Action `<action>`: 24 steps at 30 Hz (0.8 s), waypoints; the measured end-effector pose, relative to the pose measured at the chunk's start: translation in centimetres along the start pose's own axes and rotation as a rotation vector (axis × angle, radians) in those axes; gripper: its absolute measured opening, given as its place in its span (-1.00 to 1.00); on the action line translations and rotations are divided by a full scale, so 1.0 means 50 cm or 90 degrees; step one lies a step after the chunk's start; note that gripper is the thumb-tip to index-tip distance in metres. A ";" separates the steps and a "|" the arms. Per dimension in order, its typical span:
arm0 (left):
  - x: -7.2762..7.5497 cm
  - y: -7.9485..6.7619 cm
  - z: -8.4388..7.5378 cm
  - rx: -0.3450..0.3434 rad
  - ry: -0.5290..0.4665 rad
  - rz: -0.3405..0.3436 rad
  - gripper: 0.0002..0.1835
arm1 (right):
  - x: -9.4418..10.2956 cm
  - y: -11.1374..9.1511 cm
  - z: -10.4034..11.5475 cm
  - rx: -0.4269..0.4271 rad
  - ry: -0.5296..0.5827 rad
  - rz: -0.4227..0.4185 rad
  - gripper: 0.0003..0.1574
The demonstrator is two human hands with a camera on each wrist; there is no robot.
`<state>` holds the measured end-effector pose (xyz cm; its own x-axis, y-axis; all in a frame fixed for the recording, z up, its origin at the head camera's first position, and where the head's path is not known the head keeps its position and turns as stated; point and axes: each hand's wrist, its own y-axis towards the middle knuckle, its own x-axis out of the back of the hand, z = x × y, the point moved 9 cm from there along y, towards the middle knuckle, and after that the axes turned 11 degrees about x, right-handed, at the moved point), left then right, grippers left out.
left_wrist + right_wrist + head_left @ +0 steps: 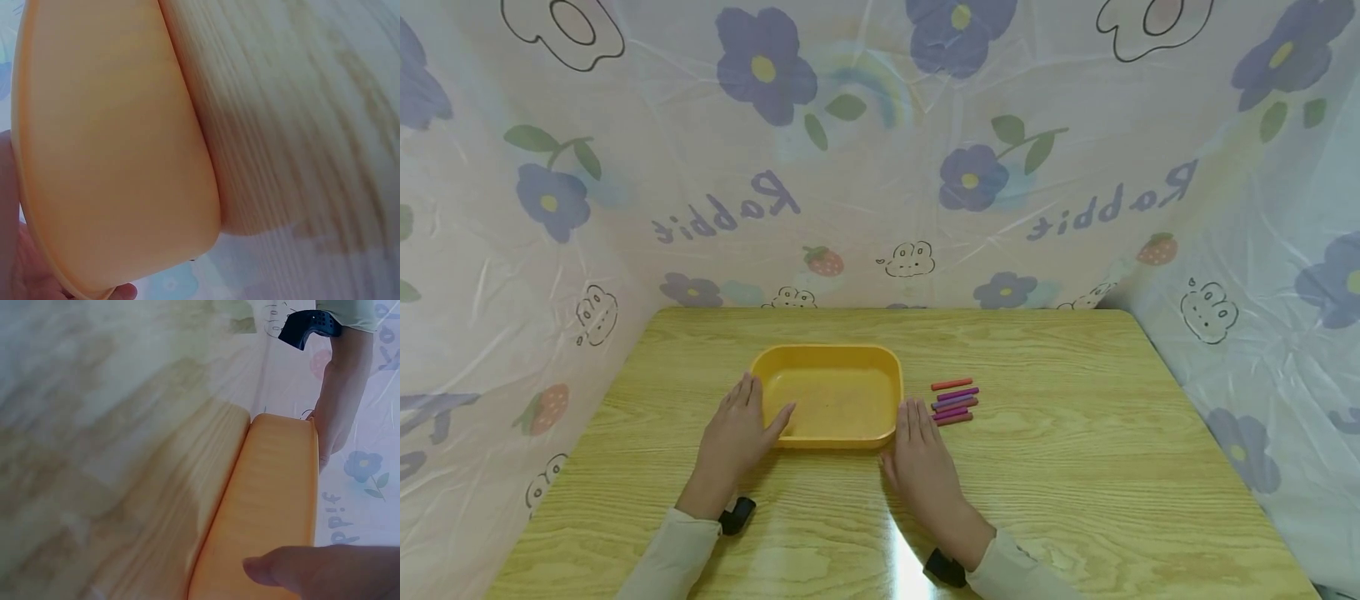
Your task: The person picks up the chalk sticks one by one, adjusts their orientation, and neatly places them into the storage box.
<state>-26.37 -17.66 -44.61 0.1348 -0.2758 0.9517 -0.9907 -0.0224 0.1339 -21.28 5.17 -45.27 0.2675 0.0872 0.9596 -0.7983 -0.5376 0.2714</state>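
Note:
A yellow plastic tray (842, 400) with rounded corners rests on the table in the head view, nothing showing inside it. At its left end lies my left hand (736, 433), fingers straight along the side and thumb reaching over the front rim. My right hand (921, 458) presses flat-fingered against the right end, its thumb low by the front corner. The right wrist view has this thumb (275, 565) in front of the tray's outer wall (269, 487). In the left wrist view the wall (119, 144) fills the left half, fingers (34, 269) partly hidden behind the rim.
Right of the tray lie several thin sticks (955, 403) in purple and dark red, with an orange-red one (952, 384) behind them. The wooden table (1060, 467) meets a printed curtain (865, 183) at the back and sides.

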 end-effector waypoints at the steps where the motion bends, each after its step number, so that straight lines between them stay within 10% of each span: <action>1: 0.000 -0.001 0.000 -0.001 0.000 -0.002 -0.05 | -0.002 -0.001 0.000 0.000 0.002 0.005 -0.05; 24: 0.003 -0.017 -0.014 -0.014 0.008 -0.007 -0.12 | 0.009 -0.026 0.001 0.006 0.034 0.006 -0.07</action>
<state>-25.49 -17.03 -44.40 0.1463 -0.2638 0.9534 -0.9886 -0.0047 0.1504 -20.12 5.86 -45.20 0.2303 0.1258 0.9649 -0.7955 -0.5468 0.2612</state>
